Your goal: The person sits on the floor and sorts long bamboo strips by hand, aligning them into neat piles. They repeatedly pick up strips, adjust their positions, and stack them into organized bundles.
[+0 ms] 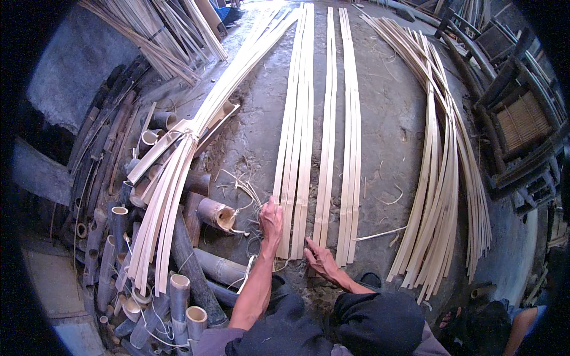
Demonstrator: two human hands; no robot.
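Long pale bamboo strips (300, 148) lie side by side on the floor, running away from me in narrow groups. My left hand (271, 223) is at the left edge of the leftmost group, its fingers curled round the near part of the outermost strip. The strip's end is hidden by that hand. At the near ends of the middle strips (324, 196) is my right hand (323, 262), fingers stretched out and touching or just beside them; it grips nothing. Further right lies a separate pair or so of strips (350, 196).
A tied bundle of strips (172, 196) leans over cut bamboo tubes (217, 215) on the left. Another loose pile of strips (439, 196) lies right, near a dark wooden frame (504, 130). Another person's arm (522, 326) shows at lower right.
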